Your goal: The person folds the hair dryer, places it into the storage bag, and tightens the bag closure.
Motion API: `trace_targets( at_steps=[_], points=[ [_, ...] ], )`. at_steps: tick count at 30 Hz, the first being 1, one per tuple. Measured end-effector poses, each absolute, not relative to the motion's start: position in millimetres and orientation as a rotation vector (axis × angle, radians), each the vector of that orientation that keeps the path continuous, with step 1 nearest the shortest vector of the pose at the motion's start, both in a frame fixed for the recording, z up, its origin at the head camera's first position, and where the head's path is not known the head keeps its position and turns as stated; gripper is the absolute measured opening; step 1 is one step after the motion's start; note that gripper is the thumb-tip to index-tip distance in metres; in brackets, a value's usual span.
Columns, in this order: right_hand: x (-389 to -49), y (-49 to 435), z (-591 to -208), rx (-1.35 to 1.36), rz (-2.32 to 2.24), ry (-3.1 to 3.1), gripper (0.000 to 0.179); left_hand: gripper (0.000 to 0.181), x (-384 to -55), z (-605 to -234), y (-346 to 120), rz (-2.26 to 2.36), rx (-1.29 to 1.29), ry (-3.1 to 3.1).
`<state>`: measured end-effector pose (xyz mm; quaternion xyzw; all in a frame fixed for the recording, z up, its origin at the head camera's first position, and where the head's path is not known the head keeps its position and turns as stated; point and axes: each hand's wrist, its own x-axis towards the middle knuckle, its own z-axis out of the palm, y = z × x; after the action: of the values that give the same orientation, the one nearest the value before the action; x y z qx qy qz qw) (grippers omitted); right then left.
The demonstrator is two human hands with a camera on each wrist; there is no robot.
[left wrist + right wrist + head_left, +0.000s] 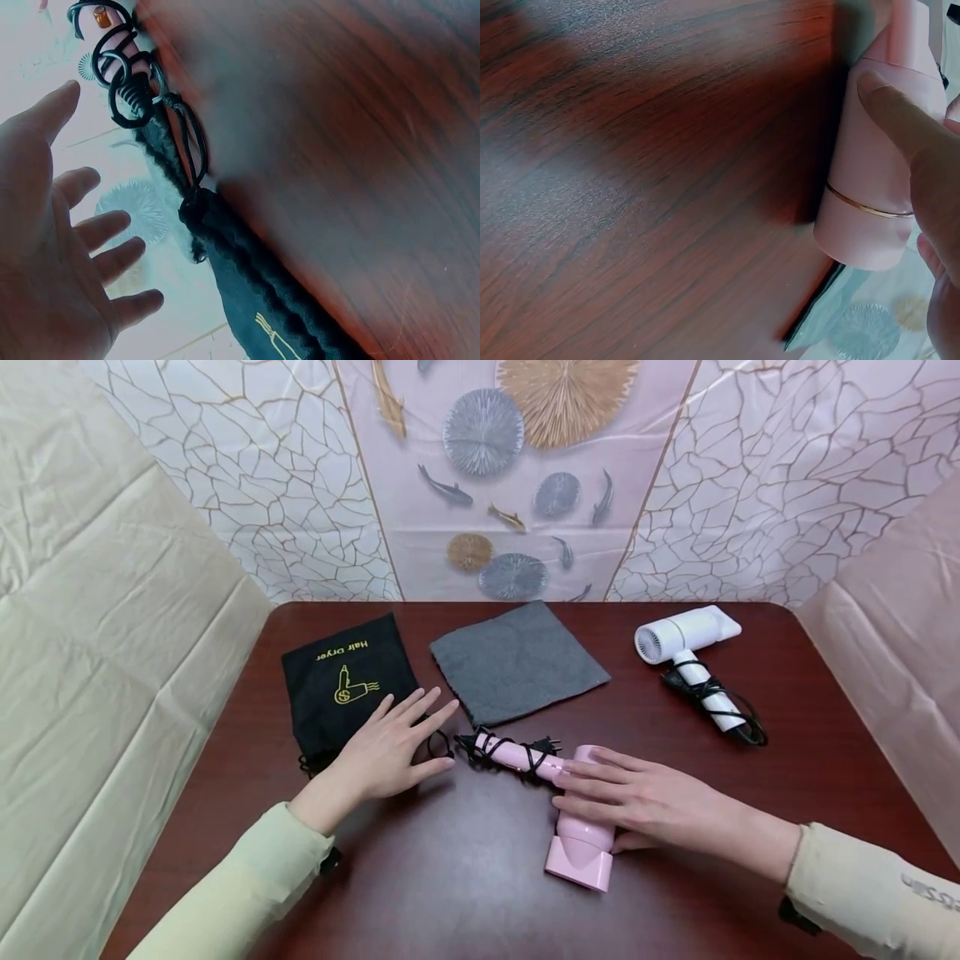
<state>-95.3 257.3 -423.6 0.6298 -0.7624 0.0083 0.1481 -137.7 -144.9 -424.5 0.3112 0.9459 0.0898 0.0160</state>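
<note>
In the head view a pink hair dryer [587, 831] lies on the table, its handle wound with a black cord and its flat nozzle toward the near edge. My right hand [652, 802] holds its barrel, fingers over the top; in the right wrist view the thumb [900, 112] presses against the barrel's side. My left hand [386, 752] has its fingers spread above the lower right corner of a black drawstring pouch [337, 668] printed "Hair Dryer". Nothing is in its palm. The pouch's drawstring loop [191, 142] shows in the left wrist view, close to the pink dryer's cord.
A grey cloth [517, 660] lies flat at the back middle of the dark wood table [450, 877]. At the back right is a white hair dryer [686, 635], a black cord around its handle. Patterned fabric hangs behind the table.
</note>
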Motion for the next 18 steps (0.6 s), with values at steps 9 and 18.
trace_targets(
  at_steps=[9,18],
  points=[
    [-98,250,-432,1.892,0.055,-2.161,0.087,0.078,-138,-422,-139,0.380,1.058,2.881],
    [-100,244,-436,1.937,0.043,-2.154,0.097,0.075,-140,-422,-131,0.402,1.112,2.834]
  ],
)
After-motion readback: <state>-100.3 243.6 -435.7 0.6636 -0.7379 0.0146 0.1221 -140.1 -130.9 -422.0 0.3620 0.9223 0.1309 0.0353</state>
